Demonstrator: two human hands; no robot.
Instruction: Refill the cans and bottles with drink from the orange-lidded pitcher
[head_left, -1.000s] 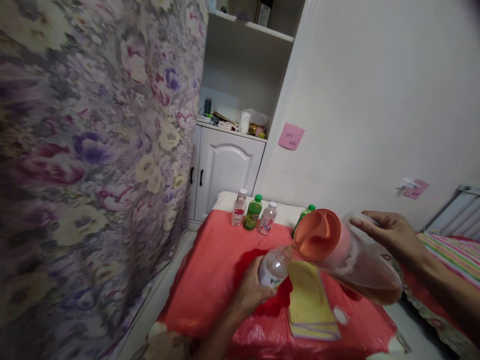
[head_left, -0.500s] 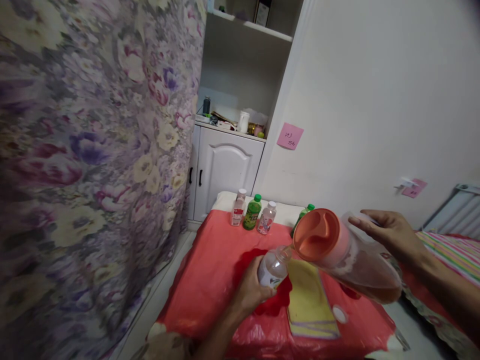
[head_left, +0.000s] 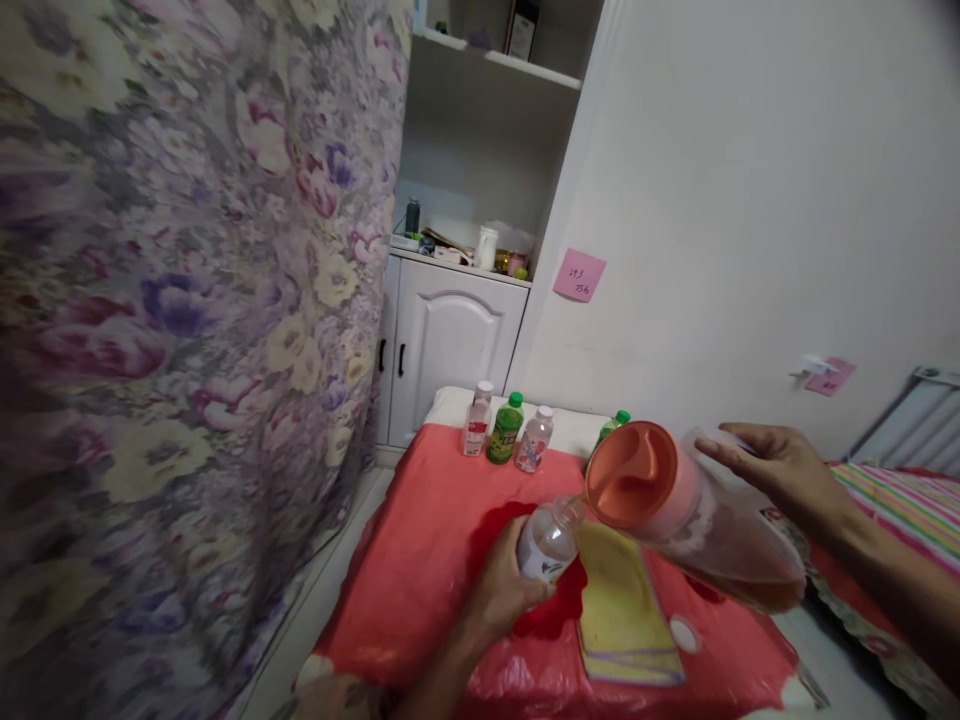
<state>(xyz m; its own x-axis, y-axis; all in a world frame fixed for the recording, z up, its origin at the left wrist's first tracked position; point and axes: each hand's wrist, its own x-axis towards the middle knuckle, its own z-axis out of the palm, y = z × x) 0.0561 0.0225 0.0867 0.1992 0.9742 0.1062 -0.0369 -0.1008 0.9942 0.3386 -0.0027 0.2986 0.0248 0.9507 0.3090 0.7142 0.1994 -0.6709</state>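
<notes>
Some liquid point(head_left: 761, 590) was left in the tilted pitcher point(head_left: 720, 535), gripped by the curled right hand point(head_left: 787, 470), with pouring apparently underway into the bottle point(head_left: 546, 548) the left hand point(head_left: 499, 580) clasped above the desk point(head_left: 397, 560).

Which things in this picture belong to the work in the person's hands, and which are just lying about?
In use:
jug, tilted in the right hand
open bottle, in the left hand
white disc, perhaps a cap

Lying about, apparently:
yellow cloth
capped bottles at the back
pink notes on the wall
</notes>
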